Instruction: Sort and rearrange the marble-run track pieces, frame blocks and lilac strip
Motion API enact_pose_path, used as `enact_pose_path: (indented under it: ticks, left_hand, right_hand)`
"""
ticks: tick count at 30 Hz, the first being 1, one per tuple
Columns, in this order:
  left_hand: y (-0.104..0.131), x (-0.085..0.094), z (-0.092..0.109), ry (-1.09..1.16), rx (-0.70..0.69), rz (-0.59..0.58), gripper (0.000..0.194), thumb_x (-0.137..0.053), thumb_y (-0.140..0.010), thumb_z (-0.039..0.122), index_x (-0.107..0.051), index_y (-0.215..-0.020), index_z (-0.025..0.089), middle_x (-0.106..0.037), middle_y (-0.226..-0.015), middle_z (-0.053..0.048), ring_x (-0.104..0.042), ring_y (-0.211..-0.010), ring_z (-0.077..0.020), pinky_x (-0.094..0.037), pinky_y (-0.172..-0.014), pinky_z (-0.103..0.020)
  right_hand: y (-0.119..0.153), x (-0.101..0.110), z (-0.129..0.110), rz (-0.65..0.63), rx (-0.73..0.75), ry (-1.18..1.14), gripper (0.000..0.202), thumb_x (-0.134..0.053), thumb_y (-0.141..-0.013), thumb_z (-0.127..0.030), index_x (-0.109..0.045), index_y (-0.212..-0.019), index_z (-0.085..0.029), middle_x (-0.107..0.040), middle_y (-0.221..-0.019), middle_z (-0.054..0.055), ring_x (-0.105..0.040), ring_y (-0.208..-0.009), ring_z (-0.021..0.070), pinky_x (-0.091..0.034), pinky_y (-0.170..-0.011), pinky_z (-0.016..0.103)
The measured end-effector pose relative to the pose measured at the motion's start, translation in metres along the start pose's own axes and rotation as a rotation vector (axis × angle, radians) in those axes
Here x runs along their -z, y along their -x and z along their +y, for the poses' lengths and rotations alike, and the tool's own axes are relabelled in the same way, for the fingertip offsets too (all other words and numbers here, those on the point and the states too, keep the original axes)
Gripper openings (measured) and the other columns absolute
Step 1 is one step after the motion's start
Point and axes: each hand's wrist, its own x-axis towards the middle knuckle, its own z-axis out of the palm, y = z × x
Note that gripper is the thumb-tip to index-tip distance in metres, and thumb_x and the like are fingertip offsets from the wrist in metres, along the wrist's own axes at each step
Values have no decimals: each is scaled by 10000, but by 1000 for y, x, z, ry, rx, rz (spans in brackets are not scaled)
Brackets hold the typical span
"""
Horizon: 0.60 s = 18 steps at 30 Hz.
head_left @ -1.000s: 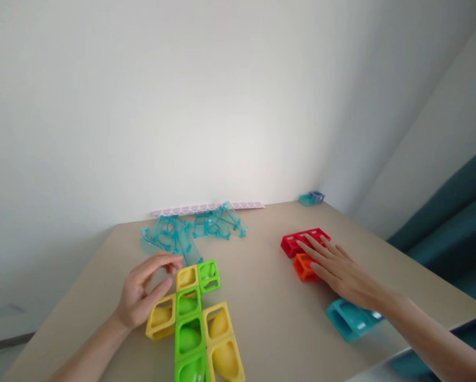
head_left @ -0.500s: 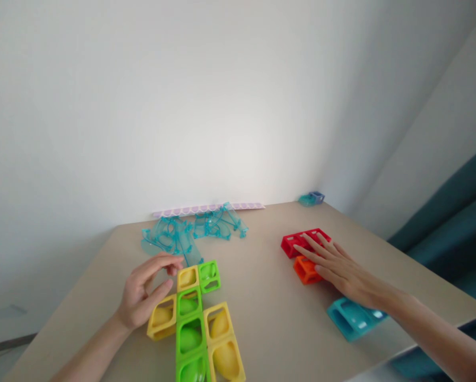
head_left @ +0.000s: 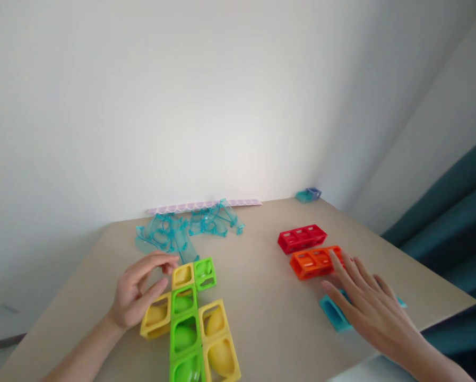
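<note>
A person's bare right hand (head_left: 371,307), fingers splayed and with no visible grip, spreads over a glossy teal hollow plastic block (head_left: 335,312) in front of an orange, open-framed plastic bar (head_left: 307,265), its fingertips over the bar's right end, on a smooth beige table (head_left: 265,323). The left hand (head_left: 136,292), half-curled with thumb and fingers apart, is beside joined green and yellow open-faced plastic cubes (head_left: 184,323), well left of the bar; whether they touch cannot be told. A red three-windowed plastic bar (head_left: 301,239) lies just behind the orange one.
</note>
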Motion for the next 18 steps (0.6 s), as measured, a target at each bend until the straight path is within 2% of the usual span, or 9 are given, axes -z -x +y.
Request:
enact_pose_path:
  ticks: [2,4,12,18]
  left_hand:
    - [0,0,0,1,0,-4,308,-530,-878,130,-610,-1169,186,-595,-965,-75,-557,-865,-180,-474,-789,-315]
    - [-1,0,1,-4,-3,-3,311,-528,-880,128,-607,-1175,190,-594,-967,-74,-554,-864,-178,-471,-788,-312]
    - [-3,0,3,0,-19,6,314,-530,-876,123,-614,-1170,196,-601,-954,-69,-562,-849,-173,-479,-772,-302]
    - [-3,0,6,0,-21,19,303,-534,-871,132,-625,-1155,192,-611,-945,-70,-567,-842,-173,-485,-762,-302]
  right_hand:
    - [-5,3,-7,-14,-30,24,572,-264,-961,-509,-381,-1459,-251,-396,-1489,160,-298,-1383,414,-373,-992,650]
    - [-9,5,-11,-33,-38,36,566,-249,-959,-531,-416,-1441,-285,-378,-1506,128,-287,-1392,401,-373,-998,639]
    - [-14,5,-4,-111,-20,47,612,-246,-933,-610,-417,-1440,-314,-295,-1547,82,-260,-1412,358,-312,-1067,605]
    - [-11,-1,-2,-68,-31,34,608,-257,-934,-618,-357,-1466,-340,-261,-1562,95,-182,-1429,370,-302,-1067,615]
